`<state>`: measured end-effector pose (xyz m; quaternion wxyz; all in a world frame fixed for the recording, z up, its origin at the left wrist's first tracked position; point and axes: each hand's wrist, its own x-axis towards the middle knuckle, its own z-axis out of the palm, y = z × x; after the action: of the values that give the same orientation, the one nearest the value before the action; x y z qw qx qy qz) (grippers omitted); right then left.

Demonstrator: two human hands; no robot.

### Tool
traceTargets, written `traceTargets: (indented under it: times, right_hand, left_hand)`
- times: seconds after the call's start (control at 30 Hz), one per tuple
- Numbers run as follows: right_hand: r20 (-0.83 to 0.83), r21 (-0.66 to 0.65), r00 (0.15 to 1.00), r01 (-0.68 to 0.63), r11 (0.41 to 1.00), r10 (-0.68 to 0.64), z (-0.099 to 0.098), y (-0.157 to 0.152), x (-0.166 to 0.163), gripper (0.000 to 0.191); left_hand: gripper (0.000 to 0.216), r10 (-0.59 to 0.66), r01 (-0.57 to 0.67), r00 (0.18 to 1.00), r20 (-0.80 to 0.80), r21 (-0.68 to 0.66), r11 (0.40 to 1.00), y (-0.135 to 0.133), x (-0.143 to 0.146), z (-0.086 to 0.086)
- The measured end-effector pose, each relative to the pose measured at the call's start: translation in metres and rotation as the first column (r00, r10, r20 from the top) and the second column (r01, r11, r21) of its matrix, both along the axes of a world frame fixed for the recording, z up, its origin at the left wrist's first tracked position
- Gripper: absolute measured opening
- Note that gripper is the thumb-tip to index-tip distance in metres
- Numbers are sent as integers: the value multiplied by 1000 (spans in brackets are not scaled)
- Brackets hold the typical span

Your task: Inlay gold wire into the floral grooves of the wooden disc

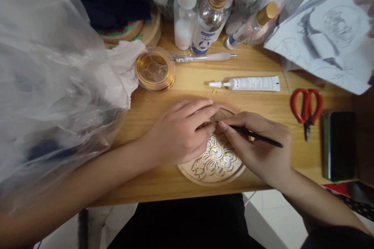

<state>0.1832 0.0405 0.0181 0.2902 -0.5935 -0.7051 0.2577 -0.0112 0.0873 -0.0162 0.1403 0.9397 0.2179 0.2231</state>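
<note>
A round wooden plaque (187,170) lies near the table's front edge, with a flower pattern (216,153) outlined in gold wire on it. My left hand (184,132) rests across the plaque's left and upper part, fingers stretched out over it. In my right hand (260,144) a thin black pen-like tool (267,138) is pinched, its working end pointing left to the upper part of the plaque. That tip sits close beside my left fingers, and its exact shape is hidden. Small bits of gold wire (214,91) lie just above the plaque.
Behind are a spool of gold wire (154,69), a pen (204,57), a white glue tube (254,83) and several bottles (206,23). Red-handled pliers (306,109) and a dark phone-like object (339,146) lie right. Plastic sheeting (52,85) covers the left; printed paper (324,35) stands back right.
</note>
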Motion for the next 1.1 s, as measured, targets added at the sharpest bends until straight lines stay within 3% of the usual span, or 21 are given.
traceTargets:
  times: [0.33, 0.7, 0.93, 1.1]
  right_hand:
    - [-5, 15, 999, 54, 998, -54, 2, 1, -7, 6]
    - [-176, -58, 965, 185, 981, -193, 0, 6, 5, 3]
    - [-262, -18, 936, 238, 971, -234, -5, 13, 11, 5]
    - [-367, -99, 889, 254, 962, -273, -5, 20, 14, 9]
  left_hand:
    - [22, 5, -5, 999, 51, 4, 1000, 0, 2, 1]
    - [25, 14, -13, 999, 34, -22, 1000, -2, -1, -5]
    - [23, -4, 6, 997, 73, -31, 999, -1, -1, -2]
    - [26, -9, 14, 997, 79, -64, 998, -5, 1, -2]
